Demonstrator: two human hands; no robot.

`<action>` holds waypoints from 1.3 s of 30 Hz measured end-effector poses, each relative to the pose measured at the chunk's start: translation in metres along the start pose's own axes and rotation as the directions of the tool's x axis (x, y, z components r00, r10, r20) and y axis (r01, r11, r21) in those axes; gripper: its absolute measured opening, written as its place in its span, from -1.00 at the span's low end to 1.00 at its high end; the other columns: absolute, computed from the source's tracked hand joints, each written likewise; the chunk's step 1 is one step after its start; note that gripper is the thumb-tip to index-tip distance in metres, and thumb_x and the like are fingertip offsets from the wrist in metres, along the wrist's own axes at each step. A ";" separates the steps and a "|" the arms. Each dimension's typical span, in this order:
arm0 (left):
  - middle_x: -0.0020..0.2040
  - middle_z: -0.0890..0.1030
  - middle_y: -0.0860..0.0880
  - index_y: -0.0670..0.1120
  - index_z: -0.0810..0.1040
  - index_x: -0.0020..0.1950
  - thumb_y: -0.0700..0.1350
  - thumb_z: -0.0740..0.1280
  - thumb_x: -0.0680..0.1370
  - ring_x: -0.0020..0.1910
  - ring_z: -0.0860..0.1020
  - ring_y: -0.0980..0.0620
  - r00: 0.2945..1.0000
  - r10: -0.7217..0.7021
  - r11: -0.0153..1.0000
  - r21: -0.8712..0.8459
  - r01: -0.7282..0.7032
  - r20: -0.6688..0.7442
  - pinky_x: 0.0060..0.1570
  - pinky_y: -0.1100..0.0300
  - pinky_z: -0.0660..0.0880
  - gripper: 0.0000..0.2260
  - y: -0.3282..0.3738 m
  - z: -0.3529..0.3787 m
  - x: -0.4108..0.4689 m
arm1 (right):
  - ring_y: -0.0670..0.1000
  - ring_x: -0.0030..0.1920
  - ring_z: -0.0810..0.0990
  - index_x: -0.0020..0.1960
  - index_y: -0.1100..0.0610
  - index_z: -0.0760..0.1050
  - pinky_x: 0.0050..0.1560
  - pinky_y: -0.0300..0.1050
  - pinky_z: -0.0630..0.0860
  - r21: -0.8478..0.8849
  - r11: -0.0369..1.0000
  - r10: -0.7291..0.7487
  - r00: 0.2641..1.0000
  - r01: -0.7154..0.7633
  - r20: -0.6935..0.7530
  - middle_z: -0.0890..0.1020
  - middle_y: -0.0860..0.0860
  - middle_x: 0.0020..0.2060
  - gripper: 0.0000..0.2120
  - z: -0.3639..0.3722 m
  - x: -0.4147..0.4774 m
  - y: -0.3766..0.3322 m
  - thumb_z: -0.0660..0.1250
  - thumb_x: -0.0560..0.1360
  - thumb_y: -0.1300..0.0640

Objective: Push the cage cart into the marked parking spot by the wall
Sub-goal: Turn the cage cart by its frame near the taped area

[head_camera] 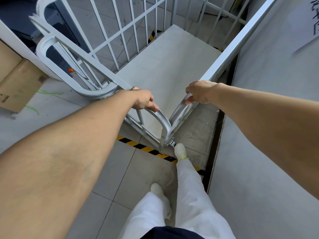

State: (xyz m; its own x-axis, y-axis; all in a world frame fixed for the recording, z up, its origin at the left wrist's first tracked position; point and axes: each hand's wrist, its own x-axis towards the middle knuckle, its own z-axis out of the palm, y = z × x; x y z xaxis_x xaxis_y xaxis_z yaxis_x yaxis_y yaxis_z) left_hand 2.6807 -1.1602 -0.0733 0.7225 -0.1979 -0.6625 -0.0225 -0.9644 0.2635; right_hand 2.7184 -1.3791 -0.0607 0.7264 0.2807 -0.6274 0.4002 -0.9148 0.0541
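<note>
A white-painted metal cage cart (156,54) with barred sides and a flat pale grey deck fills the middle of the view, running from the centre up toward 12 o'clock, its right side rail lying close along the grey wall (269,135) at 3 o'clock. The left hand (144,100) is wrapped around the curved top rail of the near left gate, fingers curled over the tube. The right hand (200,92) is closed around the top of the near right gate, thumb tucked under the bar. The two gates meet in a V at the near corner. On the tiled floor at 6 o'clock of the cart a strip of yellow-and-black striped floor tape (146,149) passes under that corner; a second striped patch shows through the bars at 12 o'clock. A white shoe (180,151) stands on the tape, just beside the cart's corner. A brown cardboard box (19,80) sits at 9 o'clock.
</note>
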 end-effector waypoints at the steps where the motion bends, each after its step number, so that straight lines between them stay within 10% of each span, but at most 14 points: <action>1: -0.04 0.53 0.11 0.07 0.60 0.05 0.22 0.24 0.56 0.38 0.22 -0.09 1.000 -0.003 1.000 0.003 0.003 0.001 0.31 0.09 0.26 -0.72 -0.001 0.001 0.000 | 0.22 0.19 0.54 0.31 0.18 0.44 0.19 0.07 0.51 -0.007 1.000 -0.001 1.000 0.001 0.002 0.54 0.15 0.22 -0.45 -0.001 0.000 0.000 0.27 0.51 -0.20; 6: 0.18 0.55 -0.09 0.03 0.61 0.10 0.30 0.28 0.48 0.36 0.25 -0.12 1.000 -0.019 1.000 0.022 0.019 -0.015 0.37 -0.02 0.31 -0.59 -0.004 0.002 0.004 | 0.21 0.15 0.56 0.28 0.19 0.46 0.17 0.08 0.53 -0.028 0.999 -0.020 1.000 0.020 0.010 0.57 0.15 0.18 -0.45 -0.003 -0.001 -0.001 0.26 0.50 -0.22; 29: 0.10 0.51 -0.08 0.21 0.53 -0.30 0.34 0.39 0.35 0.26 0.33 -0.14 0.994 -0.104 0.991 -0.089 0.100 -0.042 0.25 0.03 0.40 -0.76 -0.016 0.012 0.017 | 0.10 -0.10 0.43 0.01 0.24 0.50 -0.12 -0.11 0.37 -0.223 0.961 -0.151 0.986 0.165 0.077 0.43 0.04 -0.32 -0.50 -0.024 0.004 -0.006 0.22 0.52 -0.23; 39: 0.11 0.50 -0.08 0.20 0.53 -0.31 0.29 0.41 0.37 0.28 0.32 -0.09 0.989 -0.139 0.986 -0.097 0.133 -0.059 0.26 0.07 0.38 -0.79 -0.016 0.007 0.014 | 0.11 -0.09 0.46 0.20 0.25 0.50 -0.12 -0.11 0.41 -0.167 0.979 -0.112 0.993 0.117 0.041 0.58 0.13 0.00 -0.46 -0.020 0.001 -0.006 0.22 0.54 -0.21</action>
State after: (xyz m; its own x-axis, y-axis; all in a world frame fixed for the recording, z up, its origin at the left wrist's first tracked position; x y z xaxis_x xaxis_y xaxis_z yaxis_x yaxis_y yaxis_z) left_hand 2.6864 -1.1491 -0.0916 0.7583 -0.0514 -0.6499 0.1407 -0.9605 0.2402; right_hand 2.7276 -1.3675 -0.0458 0.6534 0.3693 -0.6609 0.5705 -0.8140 0.1092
